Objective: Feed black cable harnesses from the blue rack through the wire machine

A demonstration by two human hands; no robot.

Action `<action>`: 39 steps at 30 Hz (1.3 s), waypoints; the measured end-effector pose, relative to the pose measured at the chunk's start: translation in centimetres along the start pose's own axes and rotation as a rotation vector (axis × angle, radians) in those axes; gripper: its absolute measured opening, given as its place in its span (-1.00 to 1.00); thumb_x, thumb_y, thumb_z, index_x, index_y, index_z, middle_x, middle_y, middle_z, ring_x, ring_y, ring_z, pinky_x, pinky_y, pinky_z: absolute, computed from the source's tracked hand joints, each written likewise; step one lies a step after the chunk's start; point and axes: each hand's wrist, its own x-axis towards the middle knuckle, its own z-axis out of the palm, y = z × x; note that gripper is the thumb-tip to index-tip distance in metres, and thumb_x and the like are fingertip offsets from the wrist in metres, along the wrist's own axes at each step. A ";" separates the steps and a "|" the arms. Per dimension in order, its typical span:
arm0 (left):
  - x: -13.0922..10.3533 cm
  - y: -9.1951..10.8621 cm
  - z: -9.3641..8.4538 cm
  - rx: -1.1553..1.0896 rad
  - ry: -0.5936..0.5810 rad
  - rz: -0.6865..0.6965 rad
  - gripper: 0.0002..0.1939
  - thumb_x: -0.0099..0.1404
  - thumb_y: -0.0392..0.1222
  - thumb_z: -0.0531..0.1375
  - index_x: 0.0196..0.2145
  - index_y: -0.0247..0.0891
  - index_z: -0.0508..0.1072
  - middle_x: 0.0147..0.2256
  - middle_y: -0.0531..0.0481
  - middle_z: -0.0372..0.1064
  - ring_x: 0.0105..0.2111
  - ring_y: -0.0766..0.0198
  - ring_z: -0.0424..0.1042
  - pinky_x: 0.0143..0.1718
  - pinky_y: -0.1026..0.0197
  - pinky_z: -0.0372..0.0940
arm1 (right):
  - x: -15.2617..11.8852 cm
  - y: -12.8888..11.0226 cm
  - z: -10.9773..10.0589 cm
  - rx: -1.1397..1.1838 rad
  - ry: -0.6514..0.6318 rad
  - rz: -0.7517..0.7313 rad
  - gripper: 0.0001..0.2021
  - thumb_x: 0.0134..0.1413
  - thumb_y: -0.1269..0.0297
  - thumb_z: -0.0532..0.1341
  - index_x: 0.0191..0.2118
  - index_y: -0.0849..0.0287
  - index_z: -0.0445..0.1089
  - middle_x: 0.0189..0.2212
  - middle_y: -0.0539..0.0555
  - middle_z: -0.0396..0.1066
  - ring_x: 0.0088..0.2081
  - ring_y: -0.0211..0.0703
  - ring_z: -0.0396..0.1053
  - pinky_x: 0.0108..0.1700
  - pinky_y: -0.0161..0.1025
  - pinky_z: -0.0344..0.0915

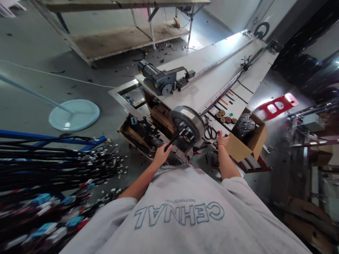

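Note:
My left hand (160,156) is closed around the end of a black strip (172,141), which runs up toward a large round wheel (187,120) at the near end of the long bench (225,67). My right hand (222,140), a red string at its wrist, is at the bench's near right corner with fingers curled. A small red spot shows at its fingertips; what it grips is too small to make out. Black-handled scissors (210,131) lie just left of it. Several tape rolls (220,114) sit farther up the bench.
An open cardboard box (241,146) with a plastic bag stands right of my right hand. A motor unit (159,77) is mounted on the bench's left side. Bundles of black cables (66,158) hang at left, near a round white base (74,114) with a pole.

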 end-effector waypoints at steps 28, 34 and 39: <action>0.4 -0.7 -0.5 -0.031 0.044 0.001 -0.56 0.30 0.15 0.00 -0.40 -0.29 0.40 -0.52 0.06 0.30 -0.47 0.30 0.26 -0.39 0.29 0.14 | 0.4 0.3 0.3 -0.024 0.018 -0.023 -0.33 0.03 -0.22 0.18 0.04 0.30 0.25 0.01 0.40 0.38 0.05 0.18 0.37 0.09 -0.02 0.25; 0.5 -0.5 -0.6 -0.012 0.036 -0.016 -0.55 0.29 0.16 -0.01 -0.44 -0.27 0.38 -0.56 0.07 0.28 -0.49 0.30 0.24 -0.42 0.29 0.12 | 0.2 0.3 0.2 -0.001 0.017 -0.049 -0.34 0.04 -0.18 0.19 0.05 0.31 0.24 0.03 0.40 0.36 0.07 0.15 0.35 0.09 -0.08 0.25; 0.4 -0.3 -0.6 -0.028 0.041 -0.007 -0.55 0.29 0.16 -0.01 -0.46 -0.27 0.37 -0.57 0.08 0.27 -0.51 0.31 0.24 -0.44 0.29 0.12 | -0.1 0.0 -0.1 -0.003 0.018 -0.027 -0.37 0.03 -0.16 0.22 0.02 0.30 0.26 0.00 0.39 0.38 0.06 0.16 0.36 0.07 -0.08 0.26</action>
